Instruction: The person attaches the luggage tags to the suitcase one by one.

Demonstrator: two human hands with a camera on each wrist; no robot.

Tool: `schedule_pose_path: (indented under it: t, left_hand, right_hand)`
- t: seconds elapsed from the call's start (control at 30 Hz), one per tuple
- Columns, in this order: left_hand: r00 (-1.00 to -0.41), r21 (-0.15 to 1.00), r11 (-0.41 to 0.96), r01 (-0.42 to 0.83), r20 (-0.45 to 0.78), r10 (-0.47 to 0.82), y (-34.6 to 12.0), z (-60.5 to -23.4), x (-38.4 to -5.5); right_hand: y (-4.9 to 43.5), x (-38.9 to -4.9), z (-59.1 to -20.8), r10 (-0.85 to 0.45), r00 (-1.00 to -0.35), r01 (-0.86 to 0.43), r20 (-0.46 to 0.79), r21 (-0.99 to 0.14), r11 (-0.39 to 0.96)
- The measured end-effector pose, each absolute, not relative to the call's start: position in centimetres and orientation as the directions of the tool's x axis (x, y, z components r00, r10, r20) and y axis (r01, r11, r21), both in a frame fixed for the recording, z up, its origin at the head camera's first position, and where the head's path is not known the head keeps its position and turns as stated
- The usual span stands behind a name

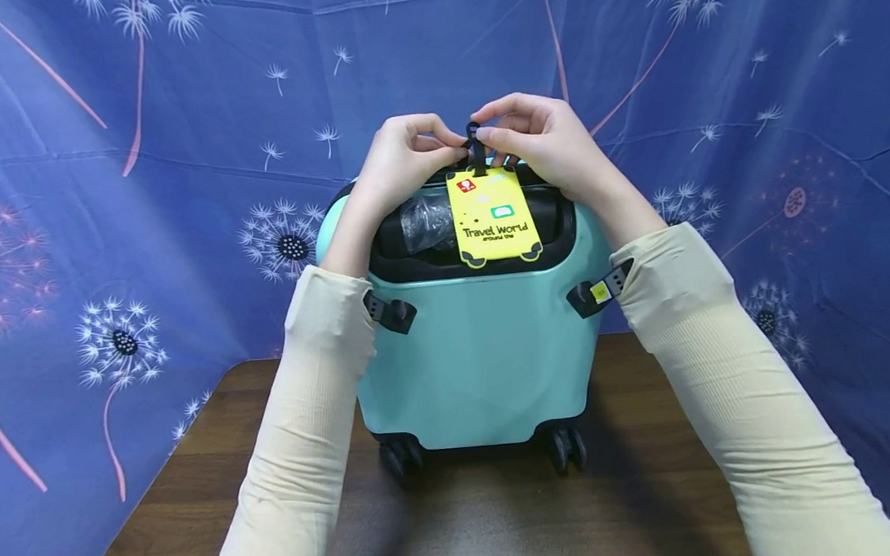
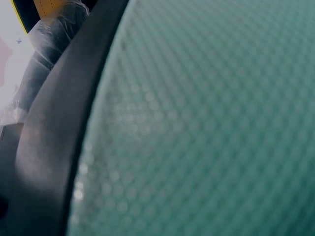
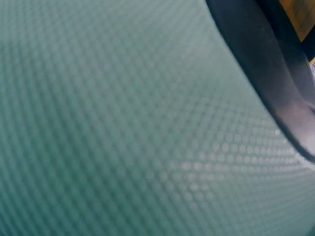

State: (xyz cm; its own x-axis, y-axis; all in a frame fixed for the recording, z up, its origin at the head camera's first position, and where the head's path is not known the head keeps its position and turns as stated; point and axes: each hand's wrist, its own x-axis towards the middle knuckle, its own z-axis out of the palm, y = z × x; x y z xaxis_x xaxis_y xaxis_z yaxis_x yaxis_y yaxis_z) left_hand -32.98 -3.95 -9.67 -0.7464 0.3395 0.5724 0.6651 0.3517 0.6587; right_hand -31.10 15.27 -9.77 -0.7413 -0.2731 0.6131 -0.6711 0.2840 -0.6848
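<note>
A turquoise suitcase (image 1: 479, 353) stands upright on its black wheels. A yellow luggage tag (image 1: 487, 210) lettered "Travel World" lies against its black top recess, hanging from a black strap (image 1: 479, 158). My left hand (image 1: 408, 158) pinches the strap from the left between thumb and forefinger. From the other side, my right hand (image 1: 549, 142) pinches the strap's looped upper part. The fingertips of both hands almost meet there. Turquoise textured shell (image 2: 206, 118) fills most of the left wrist view, and the same shell (image 3: 123, 118) fills the right wrist view; neither shows the fingers.
Clear plastic wrap (image 1: 428, 222) covers part of the black handle area left of the tag. Beneath the suitcase is a brown wooden table (image 1: 481, 516). A blue dandelion-print cloth (image 1: 223, 98) hangs behind and at both sides.
</note>
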Motion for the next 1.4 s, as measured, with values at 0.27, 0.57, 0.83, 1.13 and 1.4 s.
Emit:
schedule_pose_path:
  t: [0.27,0.57,0.83,1.13,1.4]
  left_hand:
    - [-0.745,0.636,0.388,0.667,0.582,0.326,-3.98,-9.65,-32.85]
    - [-0.758,0.638,0.411,0.651,0.564,0.326,-3.97,-9.61,-32.88]
    - [-0.760,0.634,0.420,0.649,0.564,0.324,-4.01,-9.63,-33.04]
    - [-0.760,0.620,0.442,0.648,0.565,0.322,-4.08,-9.55,-32.93]
    - [-0.774,0.616,0.473,0.630,0.547,0.318,-4.07,-9.64,-32.90]
  right_hand:
    - [15.24,-31.18,-9.79,-0.258,-0.745,-0.667,0.616,-0.682,0.299]
    - [15.26,-31.00,-9.78,-0.231,-0.764,-0.641,0.602,-0.671,0.374]
    - [15.11,-30.98,-9.77,-0.237,-0.759,-0.643,0.606,-0.643,0.417]
    - [14.81,-30.83,-9.89,-0.266,-0.660,-0.711,0.702,-0.471,0.522]
    - [14.73,-31.08,-9.63,-0.288,-0.685,-0.672,0.669,-0.427,0.606]
